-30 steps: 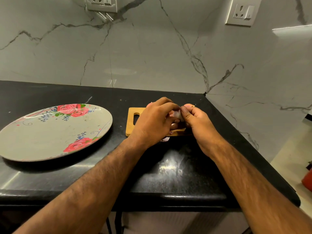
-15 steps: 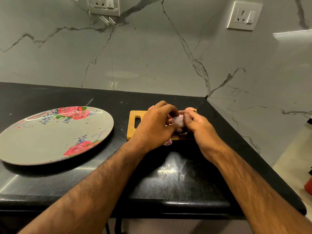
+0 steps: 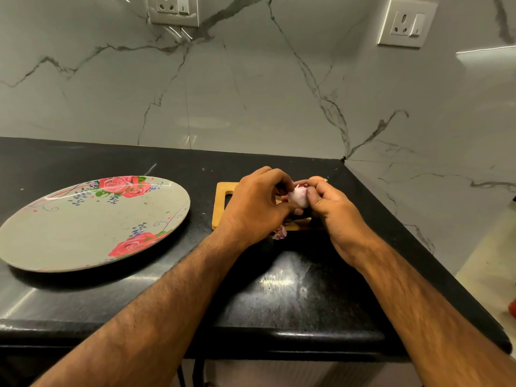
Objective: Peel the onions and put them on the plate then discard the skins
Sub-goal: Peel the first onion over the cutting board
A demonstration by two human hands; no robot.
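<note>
Hands meet above the small wooden cutting board [image 3: 223, 191] on the black polished stone counter [image 3: 279, 289]: the left hand [image 3: 257, 205] and the right hand [image 3: 332, 208] both curl their fingers around a small pale pink, partly peeled onion [image 3: 298, 197], which sits between them, lifted just above the board. The right thumb presses on the onion's right side, and the left fingertips close on it from the left. Scraps of purple-white onion skin [image 3: 280, 233] lie at the board's near edge, just below the left hand. A large round grey plate with red rose prints [image 3: 83, 227] rests on the counter to the left of the board, near it but apart, with nothing on it. Behind stands a grey marble-patterned wall [image 3: 251, 93] with two white sockets.
</note>
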